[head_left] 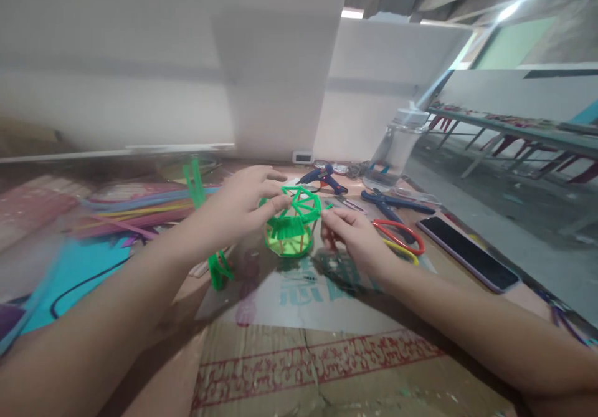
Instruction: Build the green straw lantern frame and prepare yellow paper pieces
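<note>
1. Head view, hands: my left hand (247, 202) reaches in from the left. Its thumb and fingers are pinched on the top struts of a green straw model (293, 224), so that hand is grasping the model.
2. Head view, other hand: my right hand (355, 233) comes in from the right with its fingertips drawn together at the model's right edge. The picture is blurred there, so I cannot tell whether they clasp a strut or only touch it.
3. Head view, the model: it is a small round cage of green struts with a paler green base. It sits between my two hands, over a clear sheet (308, 286) with green lettering that lies on cardboard (303, 367).
4. Head view, left side: a small green piece (218, 270) stands just below my left wrist. Upright green straws (194, 183) rise behind it, near a blurred bundle of coloured straws (140, 208).
5. Head view, right side: a blue glue gun (322, 177) lies behind the model. Red-handled scissors (399, 236) lie just beside my right hand, with a blue-handled tool (392, 202) above them. A phone (467, 252) lies further right, and a clear bottle (397, 146) stands at the back.
</note>
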A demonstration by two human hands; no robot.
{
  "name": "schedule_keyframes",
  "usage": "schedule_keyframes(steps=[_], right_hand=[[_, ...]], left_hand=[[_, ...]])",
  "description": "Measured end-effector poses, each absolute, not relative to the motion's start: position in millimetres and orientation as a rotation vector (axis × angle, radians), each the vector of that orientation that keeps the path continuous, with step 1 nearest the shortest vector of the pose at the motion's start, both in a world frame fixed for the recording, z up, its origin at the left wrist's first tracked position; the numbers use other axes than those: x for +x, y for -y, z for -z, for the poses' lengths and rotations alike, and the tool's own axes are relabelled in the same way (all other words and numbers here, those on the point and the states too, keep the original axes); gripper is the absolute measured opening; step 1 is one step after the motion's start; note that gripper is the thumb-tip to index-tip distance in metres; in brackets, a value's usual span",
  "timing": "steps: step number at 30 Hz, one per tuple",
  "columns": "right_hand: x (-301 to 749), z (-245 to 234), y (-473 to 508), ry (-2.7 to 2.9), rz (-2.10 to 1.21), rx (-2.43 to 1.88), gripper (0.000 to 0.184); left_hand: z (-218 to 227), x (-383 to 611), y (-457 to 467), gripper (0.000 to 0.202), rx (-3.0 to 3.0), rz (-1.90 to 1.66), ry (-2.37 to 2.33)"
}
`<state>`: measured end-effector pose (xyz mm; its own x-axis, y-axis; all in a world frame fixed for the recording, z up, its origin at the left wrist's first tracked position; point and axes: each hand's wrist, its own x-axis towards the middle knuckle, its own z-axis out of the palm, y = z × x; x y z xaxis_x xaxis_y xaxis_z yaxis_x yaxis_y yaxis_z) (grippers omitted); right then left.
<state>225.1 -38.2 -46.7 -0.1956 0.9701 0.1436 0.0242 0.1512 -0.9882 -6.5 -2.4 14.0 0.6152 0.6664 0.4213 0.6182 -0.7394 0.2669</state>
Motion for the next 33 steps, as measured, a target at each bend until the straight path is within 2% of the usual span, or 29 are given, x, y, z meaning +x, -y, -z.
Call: schedule_keyframes(steps=[4,7,15,19,24,33], right_hand=[[242.3,38.1,22.5,1.580,-0.808,-1.048,0.055],[250.8,49.7,9.3,1.563,-0.658,-1.086,0.053],[247.5,84.8,1.6,1.567,-0.708,-1.142,0.030],[242.6,84.1,7.6,1.636,-0.686,-1.155,0.026],[241.6,83.3,10.3,1.796,-0.527,-1.172,0.024],[241.8,87.2,10.7,1.958,-0.439,-1.098,0.020]], left_hand=[[-15.8,-7.3,2.7,0.035,2.680,-0.760,-1.109],[-12.9,-2.2,3.4,0.033,2.703,-0.731,-1.077],[-16.1,-10.0,1.5,0.031,2.708,-0.662,-1.028],[-14.1,-9.8,2.4,0.027,2.749,-0.618,-0.937],[-3.8,1.9,3.5,0.031,2.739,-0.664,-0.983],[4.3,9.1,0.8,0.033,2.672,-0.776,-0.971]])
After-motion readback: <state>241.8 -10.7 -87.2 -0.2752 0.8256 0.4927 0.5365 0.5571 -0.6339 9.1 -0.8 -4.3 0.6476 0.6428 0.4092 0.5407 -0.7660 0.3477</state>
